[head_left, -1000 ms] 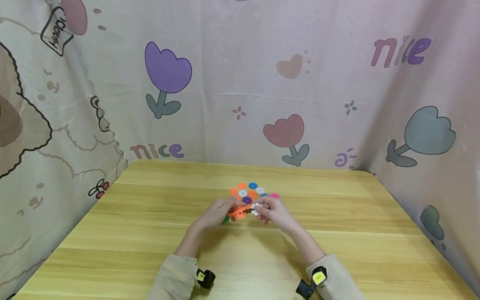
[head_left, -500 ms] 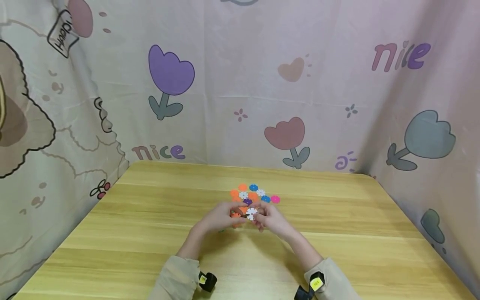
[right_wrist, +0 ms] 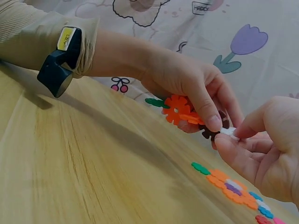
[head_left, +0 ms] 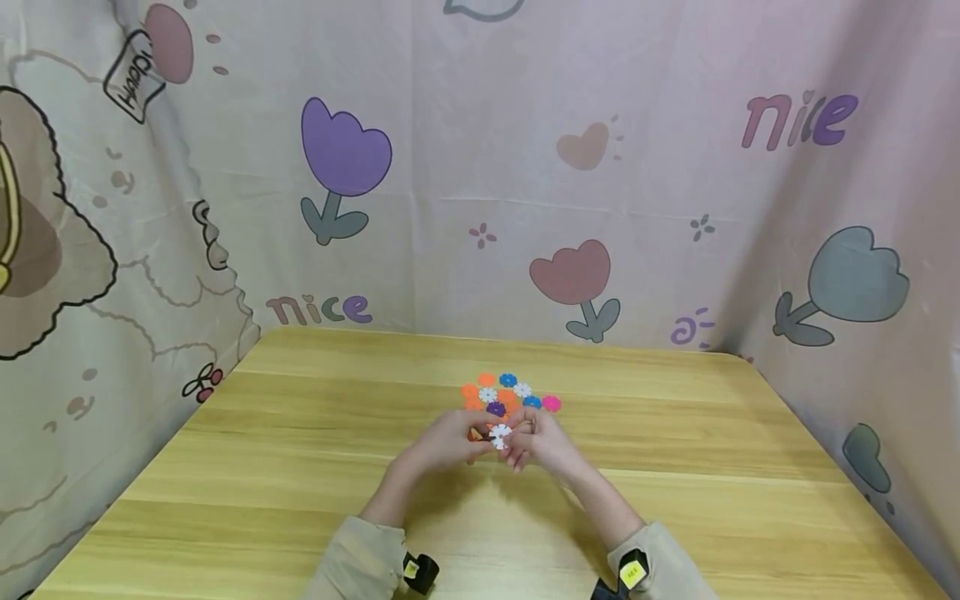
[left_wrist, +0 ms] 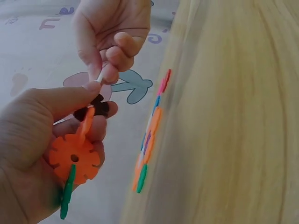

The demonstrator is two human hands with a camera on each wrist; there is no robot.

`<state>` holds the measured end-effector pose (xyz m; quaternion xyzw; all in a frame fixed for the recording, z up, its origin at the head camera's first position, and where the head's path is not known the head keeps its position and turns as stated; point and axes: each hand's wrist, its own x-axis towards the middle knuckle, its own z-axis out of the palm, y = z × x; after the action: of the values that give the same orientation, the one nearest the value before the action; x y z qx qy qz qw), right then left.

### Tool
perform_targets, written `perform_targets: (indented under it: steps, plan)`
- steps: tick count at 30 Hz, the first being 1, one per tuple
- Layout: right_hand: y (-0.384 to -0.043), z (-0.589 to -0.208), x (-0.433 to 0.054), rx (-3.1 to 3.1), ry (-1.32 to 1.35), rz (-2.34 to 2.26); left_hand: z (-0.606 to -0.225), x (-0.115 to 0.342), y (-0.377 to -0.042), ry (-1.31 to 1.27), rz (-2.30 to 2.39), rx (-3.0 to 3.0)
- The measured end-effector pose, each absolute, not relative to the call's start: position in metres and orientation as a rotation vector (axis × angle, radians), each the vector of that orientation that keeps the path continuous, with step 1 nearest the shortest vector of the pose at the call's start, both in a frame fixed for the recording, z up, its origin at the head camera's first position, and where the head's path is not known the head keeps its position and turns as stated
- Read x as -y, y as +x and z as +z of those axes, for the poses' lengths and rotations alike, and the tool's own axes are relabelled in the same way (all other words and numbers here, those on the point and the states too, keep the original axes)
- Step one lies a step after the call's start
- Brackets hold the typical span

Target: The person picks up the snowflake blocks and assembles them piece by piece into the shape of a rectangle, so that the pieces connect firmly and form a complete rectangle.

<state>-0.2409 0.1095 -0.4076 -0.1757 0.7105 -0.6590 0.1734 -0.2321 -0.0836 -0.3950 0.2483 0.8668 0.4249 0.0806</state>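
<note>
My left hand [head_left: 446,439] grips a short chain of notched plastic snowflake discs. In the left wrist view the chain runs from a green disc [left_wrist: 67,192] to an orange disc [left_wrist: 77,156], a second orange disc [left_wrist: 86,126] seen edge-on, and a dark brown disc [left_wrist: 99,108] under the thumb. My right hand [head_left: 552,447] pinches a white snowflake disc [head_left: 500,433] between thumb and fingers. Its edge meets the brown disc in the right wrist view, where both hands' fingertips come together. Fingers hide part of the white disc.
Loose snowflake discs lie flat on the wooden table [head_left: 300,483] just beyond the hands: several orange ones [head_left: 470,392], a purple one [head_left: 496,409], blue ones [head_left: 507,380], white ones [head_left: 522,390] and a pink one [head_left: 551,403]. A printed curtain [head_left: 450,150] hangs behind the table.
The hands have drawn closer together, and the white disc has shifted left toward the left hand's fingertips. Left fingers now cover more of the chain. The head view has tilted slightly.
</note>
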Motion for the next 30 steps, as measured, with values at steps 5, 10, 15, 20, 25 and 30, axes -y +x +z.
perform_targets:
  steps: [5, 10, 15, 20, 25, 30]
  plan:
    - [-0.241, -0.41, -0.108, -1.971, -0.478, -1.891, -0.397, 0.084, -0.232, 0.728, 1.311, -2.584]
    - [-0.242, -0.41, -0.109, -1.931, -0.483, -1.879, -0.398, 0.086, -0.233, 0.712, 1.341, -2.555]
    - [-0.246, -0.409, -0.115, -1.954, -0.525, -1.842, -0.399, 0.089, -0.235, 0.696, 1.36, -2.541]
    - [-0.255, -0.408, -0.127, -2.059, -0.499, -1.858, -0.4, 0.094, -0.237, 0.709, 1.378, -2.542]
    - [-0.268, -0.413, -0.145, -2.216, -0.387, -1.888, -0.4, 0.096, -0.237, 0.727, 1.394, -2.541]
    - [-0.277, -0.417, -0.159, -2.363, -0.277, -1.866, -0.4, 0.097, -0.237, 0.716, 1.401, -2.527]
